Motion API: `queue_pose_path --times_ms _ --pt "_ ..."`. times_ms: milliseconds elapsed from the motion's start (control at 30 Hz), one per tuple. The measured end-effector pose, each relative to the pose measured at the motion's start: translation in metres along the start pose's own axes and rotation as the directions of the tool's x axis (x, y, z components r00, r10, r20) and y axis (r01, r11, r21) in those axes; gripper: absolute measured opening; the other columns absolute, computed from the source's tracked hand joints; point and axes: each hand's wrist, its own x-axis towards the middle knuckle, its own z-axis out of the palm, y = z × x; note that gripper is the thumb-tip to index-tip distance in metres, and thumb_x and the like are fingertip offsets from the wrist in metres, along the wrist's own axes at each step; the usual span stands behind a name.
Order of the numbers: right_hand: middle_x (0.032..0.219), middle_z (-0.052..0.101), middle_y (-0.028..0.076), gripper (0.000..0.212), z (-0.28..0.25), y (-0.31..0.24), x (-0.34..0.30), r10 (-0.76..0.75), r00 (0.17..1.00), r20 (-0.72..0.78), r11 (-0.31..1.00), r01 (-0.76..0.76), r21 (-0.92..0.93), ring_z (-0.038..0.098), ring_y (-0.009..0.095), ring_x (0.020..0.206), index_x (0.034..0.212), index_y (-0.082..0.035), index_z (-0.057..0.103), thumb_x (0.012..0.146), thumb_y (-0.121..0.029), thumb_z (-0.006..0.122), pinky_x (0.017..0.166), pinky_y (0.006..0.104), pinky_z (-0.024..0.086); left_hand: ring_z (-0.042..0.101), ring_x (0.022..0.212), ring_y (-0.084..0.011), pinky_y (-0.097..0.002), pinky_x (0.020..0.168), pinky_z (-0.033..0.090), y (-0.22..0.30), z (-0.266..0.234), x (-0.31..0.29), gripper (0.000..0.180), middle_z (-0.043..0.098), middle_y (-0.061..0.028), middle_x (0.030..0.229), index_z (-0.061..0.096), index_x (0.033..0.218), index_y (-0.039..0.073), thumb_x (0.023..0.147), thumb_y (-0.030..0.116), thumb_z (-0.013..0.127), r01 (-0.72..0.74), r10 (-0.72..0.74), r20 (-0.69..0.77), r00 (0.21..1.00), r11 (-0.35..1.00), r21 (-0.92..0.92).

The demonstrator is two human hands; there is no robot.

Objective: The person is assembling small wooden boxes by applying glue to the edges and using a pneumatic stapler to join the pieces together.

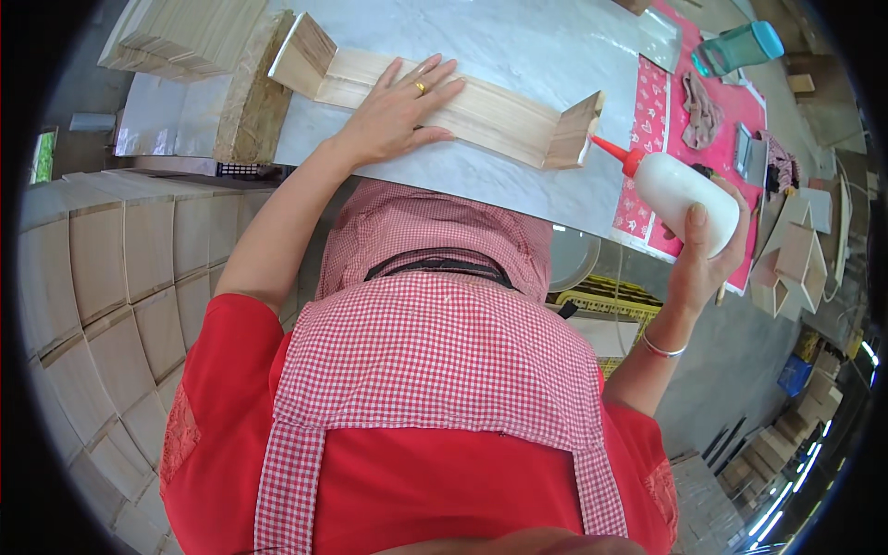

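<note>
A long wooden board with a short upright panel at each end, a U-shaped wooden frame (504,118), lies on the pale marbled tabletop (407,190). My left hand (404,109) rests flat on the board left of its middle, fingers spread, a ring on one finger. In my right hand (714,231) is a white glue bottle (683,196) with a red nozzle, tilted toward the frame. The nozzle's tip is at the outer edge of the right end panel (575,131), where a thin white line shows. Whether the tip touches the wood, I cannot tell.
Stacked wooden boards (190,42) stand at the back left, and rows of wooden boxes (120,250) fill the left side. On the right, a pink patterned cloth (652,120) bears a crumpled rag (701,111) and a teal bottle (737,49). Wooden pieces (797,254) lie beyond.
</note>
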Motion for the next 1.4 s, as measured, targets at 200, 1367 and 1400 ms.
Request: queue_pose_path --times_ms 200,1367,1400 --pt "0.103 0.063 0.011 0.044 0.019 0.000 0.015 0.030 0.997 -0.075 0.999 -0.029 0.015 0.065 0.018 0.081 0.121 0.001 0.056 0.091 -0.027 0.073 0.059 0.0264 0.056 0.022 0.151 -0.0234 -0.0528 0.122 0.014 0.003 -0.004 0.000 0.075 0.027 -0.0034 0.162 0.034 0.154 0.022 0.090 0.052 0.060 0.021 -0.021 0.035 0.999 1.000 -0.011" --pt "0.091 0.066 0.009 0.026 0.094 -0.083 0.085 -0.573 0.799 0.180 0.805 0.590 -0.056 0.061 0.023 0.081 0.101 -0.005 0.070 0.076 0.000 0.078 0.073 0.0334 0.046 0.017 0.149 -0.0420 -0.0505 0.121 0.022 0.087 -0.137 0.020 0.063 0.014 -0.0236 0.162 0.013 0.158 0.007 0.108 0.044 0.025 -0.181 -0.195 -0.017 0.981 -0.870 -0.459" --pt "0.091 0.066 0.009 0.026 0.100 -0.093 0.076 -0.570 0.802 0.178 0.807 0.588 -0.063 0.061 0.023 0.081 0.101 -0.005 0.070 0.076 0.000 0.078 0.073 0.0334 0.046 0.016 0.149 -0.0421 -0.0510 0.121 0.021 0.088 -0.140 0.021 0.064 0.014 -0.0243 0.162 0.013 0.158 0.007 0.108 0.045 0.024 -0.183 -0.187 -0.032 0.982 -0.883 -0.432"
